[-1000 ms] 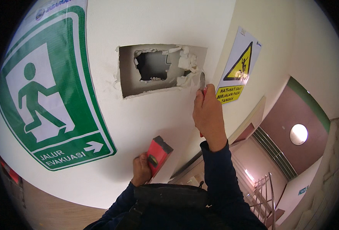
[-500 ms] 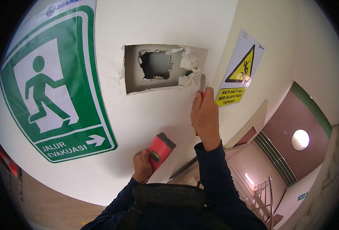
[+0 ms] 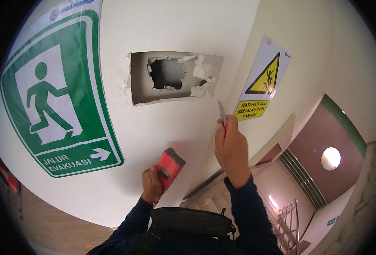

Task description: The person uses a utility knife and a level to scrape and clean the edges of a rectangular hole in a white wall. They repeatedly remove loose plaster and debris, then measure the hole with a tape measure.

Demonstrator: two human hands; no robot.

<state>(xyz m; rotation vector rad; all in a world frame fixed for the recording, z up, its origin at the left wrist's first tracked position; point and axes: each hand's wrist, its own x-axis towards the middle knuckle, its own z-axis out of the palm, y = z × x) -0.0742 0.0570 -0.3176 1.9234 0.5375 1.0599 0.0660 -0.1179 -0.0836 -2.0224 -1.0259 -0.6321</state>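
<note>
Reference positions are read from the centre of the view. At 4 o'clock, the right hand (image 3: 232, 155) holds the knife (image 3: 221, 111): its grip is closed around the red handle, and the blade points between 11 and 12 o'clock. The blade tip lies just beside the 4 o'clock corner of the recess (image 3: 139, 91); contact with the wall (image 3: 154, 129) cannot be determined. The recess is rectangular and sits at 12 o'clock, with a ragged hole (image 3: 166, 73) in its back and broken white plaster (image 3: 201, 70) along its 3 o'clock side. At 7 o'clock, the left hand (image 3: 152, 185) holds the red level (image 3: 170, 169) in a closed grip, thumb on its face, with the black end tilted toward 1 o'clock. A green sign (image 3: 47, 146) is mounted between 9 and 10 o'clock; a yellow warning sign (image 3: 252, 109) is at 2 o'clock. A metal railing (image 3: 297, 219) stands between 4 and 5 o'clock.
</note>
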